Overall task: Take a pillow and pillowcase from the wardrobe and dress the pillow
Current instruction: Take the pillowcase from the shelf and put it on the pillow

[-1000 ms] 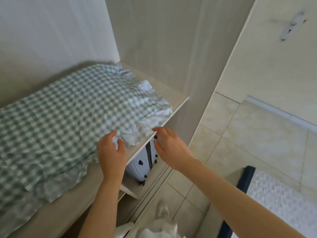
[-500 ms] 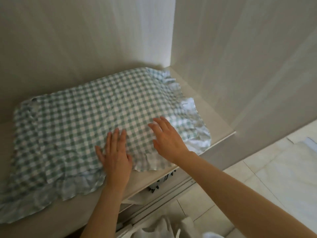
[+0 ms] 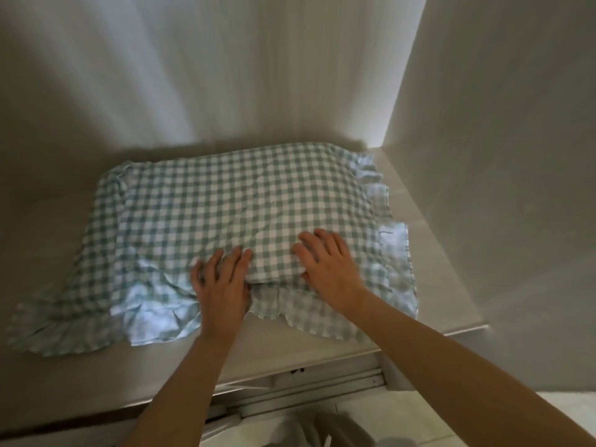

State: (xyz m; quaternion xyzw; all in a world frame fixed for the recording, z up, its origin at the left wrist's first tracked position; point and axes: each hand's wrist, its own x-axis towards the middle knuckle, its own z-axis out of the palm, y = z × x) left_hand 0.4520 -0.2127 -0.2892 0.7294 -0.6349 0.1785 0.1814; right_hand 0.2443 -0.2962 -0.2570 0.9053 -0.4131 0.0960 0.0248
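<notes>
A green-and-white checked pillowcase [image 3: 225, 214] with a frilled border lies spread over a low bulge on the wardrobe shelf [image 3: 290, 356]. Whatever is under the cloth is hidden. My left hand [image 3: 222, 285] rests palm down on the near edge of the bulge, fingers spread, thumb at the fold of the frill. My right hand [image 3: 329, 266] lies flat on the cloth just to the right of it, fingers apart. Neither hand has closed on the fabric.
The wardrobe's back panel [image 3: 225, 75] and right side panel [image 3: 500, 156] close in the shelf. A sliding-door track [image 3: 316, 385] runs below the shelf's front edge. Pale cloth [image 3: 322, 430] lies on the tiled floor [image 3: 483, 411] beneath.
Both hands have moved from the shelf's front edge onto the cloth and pressed flat on it. The view has swung left and now faces straight into the wardrobe.
</notes>
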